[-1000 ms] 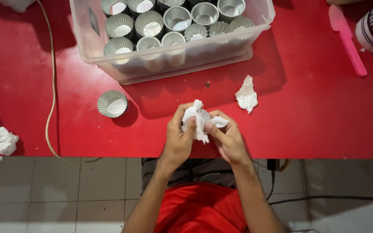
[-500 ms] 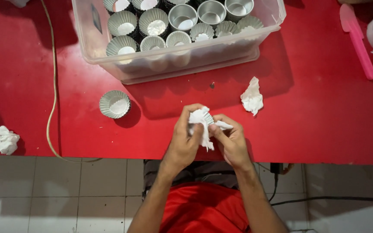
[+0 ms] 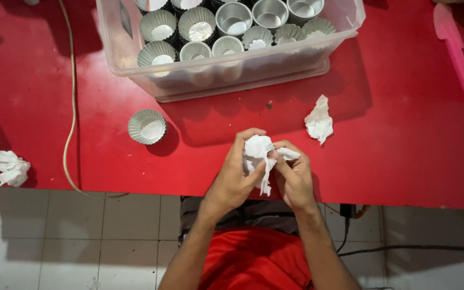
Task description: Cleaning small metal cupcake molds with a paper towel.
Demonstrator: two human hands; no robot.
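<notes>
Both hands meet over the front edge of the red table (image 3: 393,145). My left hand (image 3: 234,180) wraps around a small metal cup almost wholly hidden in white tissue (image 3: 259,153). My right hand (image 3: 295,180) pinches the same tissue from the right side, fingers closed on it. A loose strip of the tissue hangs down between the hands. A single fluted metal baking cup (image 3: 147,127) stands alone on the table to the left of my hands.
A clear plastic tub (image 3: 232,70) at the back holds several fluted metal cups. One crumpled tissue (image 3: 319,121) lies to the right of my hands, another (image 3: 11,167) at the far left. A beige cord (image 3: 72,107) runs down the left side. A pink spatula (image 3: 456,51) lies at the far right.
My hands keep working the tissue around the cup; the fingers have shifted a little. The view has drifted slightly, so the tub and table appear a bit lower.
</notes>
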